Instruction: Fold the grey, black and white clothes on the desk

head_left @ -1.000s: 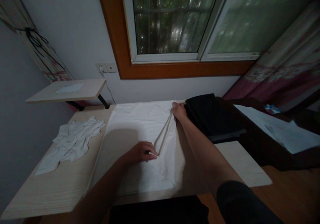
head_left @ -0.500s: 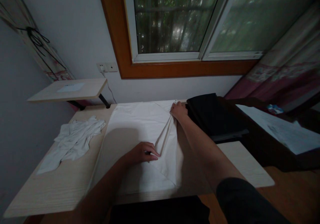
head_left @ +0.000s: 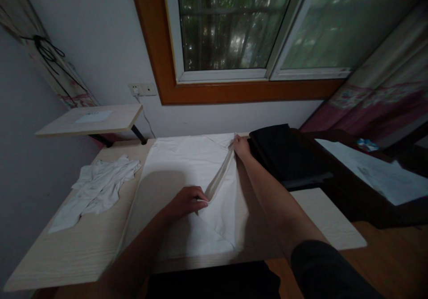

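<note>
A white cloth (head_left: 167, 161) lies spread over the middle of the wooden table, its right part folded into a slanting flap. Near the cloth's centre, my left hand (head_left: 189, 202) pinches the flap's edge between thumb and fingers, lifting it slightly. At the far right corner, my right hand (head_left: 241, 147) is closed on the same cloth, its fingertips partly hidden. Between the two hands the flap's edge runs taut on a diagonal, with a shadowed gap under it.
A crumpled white garment (head_left: 100, 185) lies on the table (head_left: 67, 254) at left, below a small raised shelf (head_left: 117, 116). Folded black fabric (head_left: 281, 152) sits right of my right hand. Farther right are papers (head_left: 374, 169) on a dark surface. A window (head_left: 227, 27) is behind.
My right hand has shifted slightly right at the far corner, and my left hand slightly up and left. The doubled fold between them has pulled into a straighter, single edge.
</note>
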Demonstrator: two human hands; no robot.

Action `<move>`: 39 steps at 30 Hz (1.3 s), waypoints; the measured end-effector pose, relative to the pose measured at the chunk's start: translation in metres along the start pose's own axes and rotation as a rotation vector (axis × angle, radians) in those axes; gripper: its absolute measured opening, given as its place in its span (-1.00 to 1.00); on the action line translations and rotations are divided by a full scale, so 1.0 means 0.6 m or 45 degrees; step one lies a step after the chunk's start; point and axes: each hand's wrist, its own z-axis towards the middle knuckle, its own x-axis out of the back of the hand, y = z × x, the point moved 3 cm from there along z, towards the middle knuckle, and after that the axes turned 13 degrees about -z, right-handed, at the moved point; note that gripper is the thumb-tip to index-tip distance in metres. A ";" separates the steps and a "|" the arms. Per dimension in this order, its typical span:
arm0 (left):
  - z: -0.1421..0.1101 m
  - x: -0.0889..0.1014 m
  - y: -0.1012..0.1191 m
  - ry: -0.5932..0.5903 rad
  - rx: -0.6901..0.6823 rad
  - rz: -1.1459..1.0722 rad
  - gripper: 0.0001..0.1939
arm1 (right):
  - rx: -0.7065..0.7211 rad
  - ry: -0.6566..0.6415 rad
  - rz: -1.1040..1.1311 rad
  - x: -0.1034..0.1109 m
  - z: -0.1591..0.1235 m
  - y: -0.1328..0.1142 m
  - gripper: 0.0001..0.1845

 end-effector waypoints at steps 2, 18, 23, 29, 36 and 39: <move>-0.005 0.007 0.017 0.151 -0.005 -0.048 -0.68 | 0.001 0.016 0.050 0.004 0.012 -0.005 -0.45; -0.217 0.130 0.241 0.523 -0.072 0.320 -0.94 | 0.783 0.106 0.428 0.079 -0.015 -0.360 -0.40; -0.328 0.176 0.229 0.535 0.617 0.293 -0.75 | 1.382 -0.201 0.405 0.043 -0.122 -0.435 -0.44; -0.402 0.194 0.139 0.488 1.073 0.013 -0.43 | 1.070 -0.187 0.068 0.017 -0.172 -0.335 -0.53; -0.356 0.255 0.078 0.794 0.784 0.595 -0.32 | 0.662 -0.167 -0.180 0.006 -0.212 -0.242 -0.40; -0.315 0.260 0.076 0.812 0.780 0.806 -0.33 | 0.725 -0.228 -0.139 -0.002 -0.233 -0.240 -0.38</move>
